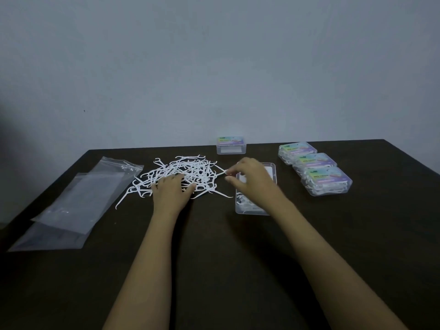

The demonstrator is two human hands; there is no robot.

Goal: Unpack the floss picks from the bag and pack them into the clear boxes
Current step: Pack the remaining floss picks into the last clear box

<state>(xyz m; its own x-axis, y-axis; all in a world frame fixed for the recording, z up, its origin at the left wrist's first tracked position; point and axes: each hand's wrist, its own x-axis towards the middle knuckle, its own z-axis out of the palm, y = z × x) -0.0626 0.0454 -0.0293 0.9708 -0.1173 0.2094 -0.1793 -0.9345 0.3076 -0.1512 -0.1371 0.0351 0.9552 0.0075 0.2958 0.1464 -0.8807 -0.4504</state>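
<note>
My left hand (170, 190) lies flat on the near edge of the pile of floss picks (190, 166), fingers spread and gripping nothing. That pins the tangle to the table (214, 258). My right hand (250, 176) pinches one floss pick (221, 173) by its end between thumb and forefinger, just at the pile's right fringe and over the open clear box (250, 211). A few picks already lie in the box's near end.

To do this well, I think I should lift the pick slowly so its hooked head slips free and drags no neighbours off the pile. Then I'd lay it parallel to those already in the box, since crossed picks would stop the lid closing. The empty bags (78, 201) lie flat at the left, and three filled boxes (326, 182) sit at the right.
</note>
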